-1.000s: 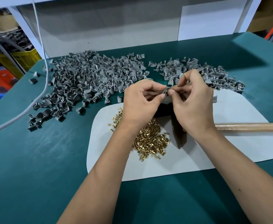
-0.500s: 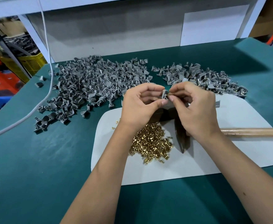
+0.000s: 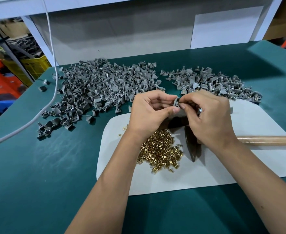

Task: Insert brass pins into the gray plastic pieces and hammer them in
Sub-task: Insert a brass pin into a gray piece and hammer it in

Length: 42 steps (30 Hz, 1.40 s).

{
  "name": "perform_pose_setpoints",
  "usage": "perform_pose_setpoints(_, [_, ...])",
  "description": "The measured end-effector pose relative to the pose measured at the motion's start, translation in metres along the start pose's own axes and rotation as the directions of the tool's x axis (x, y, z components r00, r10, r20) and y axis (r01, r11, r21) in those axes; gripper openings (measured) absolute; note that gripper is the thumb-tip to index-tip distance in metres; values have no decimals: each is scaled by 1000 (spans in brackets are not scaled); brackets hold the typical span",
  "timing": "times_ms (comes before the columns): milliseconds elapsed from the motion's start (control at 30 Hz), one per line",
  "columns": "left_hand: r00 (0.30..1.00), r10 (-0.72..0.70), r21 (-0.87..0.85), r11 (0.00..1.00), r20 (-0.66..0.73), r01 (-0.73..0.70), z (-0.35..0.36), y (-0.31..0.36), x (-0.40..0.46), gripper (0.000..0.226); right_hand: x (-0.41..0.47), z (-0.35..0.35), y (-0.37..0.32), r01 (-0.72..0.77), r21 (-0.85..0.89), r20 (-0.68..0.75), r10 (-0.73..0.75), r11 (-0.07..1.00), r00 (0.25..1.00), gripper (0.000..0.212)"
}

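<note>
My left hand [image 3: 149, 114] pinches a small gray plastic piece [image 3: 176, 102] between thumb and forefinger, held above the white mat [image 3: 237, 164]. My right hand [image 3: 208, 117] meets it from the right, its fingertips pinched at the piece; whether they hold a brass pin is hidden. A heap of brass pins [image 3: 160, 150] lies on the mat below my hands. A hammer rests on the mat, its dark head [image 3: 192, 147] under my right hand and its wooden handle [image 3: 270, 141] pointing right.
A large pile of gray pieces [image 3: 98, 92] covers the green table [image 3: 37, 174] at the back left, a smaller pile [image 3: 211, 83] at the back right. A white cable [image 3: 54, 78] hangs down over the left side. Crates stand beyond the left edge.
Both hands have stayed together on the gray piece, fingertips shifting slightly. The view has tilted, so everything sits a little lower in frame.
</note>
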State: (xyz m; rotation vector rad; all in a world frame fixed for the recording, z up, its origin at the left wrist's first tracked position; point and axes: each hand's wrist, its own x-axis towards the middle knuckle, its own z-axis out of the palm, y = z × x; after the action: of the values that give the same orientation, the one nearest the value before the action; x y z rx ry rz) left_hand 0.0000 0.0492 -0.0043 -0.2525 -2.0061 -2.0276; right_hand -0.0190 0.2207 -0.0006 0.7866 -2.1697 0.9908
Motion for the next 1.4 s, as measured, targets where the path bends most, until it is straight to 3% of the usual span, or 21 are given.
perform_pose_setpoints(200, [1000, 11, 18, 1000, 3, -11, 2, 1, 2, 30, -1, 2, -1, 42, -66, 10, -42, 997, 999, 8])
perform_pose_setpoints(400, [996, -76, -106, 992, -56, 70, 4, 1, 2, 7, 0, 7, -4, 15, 11, -43, -14, 1000, 999, 9])
perform_pose_setpoints(567, [989, -137, -99, 986, -54, 132, 2, -1, 4, 21, 0, 8, -4, -35, 57, -27, 37, 998, 999, 8])
perform_pose_setpoints(667, [988, -152, -159, 977, -31, 145, -3, 0, 3, 17, 1, 7, -4, -72, 59, -28, 73, 996, 997, 9])
perform_pose_setpoints(833, [991, -114, -186, 975, 65, 125, -8, -1, 2, 26, 1, 7, -6, -78, 46, -23, 79, 996, 997, 7])
perform_pose_setpoints(967, [995, -94, -122, 988, 45, 98, -10, -1, 2, 36, 1, 6, -5, -64, 35, -11, 65, 997, 998, 5])
perform_pose_setpoints(1167, [993, -100, -119, 987, 57, 107, -10, -4, 1, 32, 0, 7, -1, -72, 16, 49, 71, 997, 996, 4])
perform_pose_setpoints(1400, [994, -95, -128, 987, 53, 101, -9, -4, 1, 30, -3, 9, -6, -133, 52, 23, 132, 990, 991, 6])
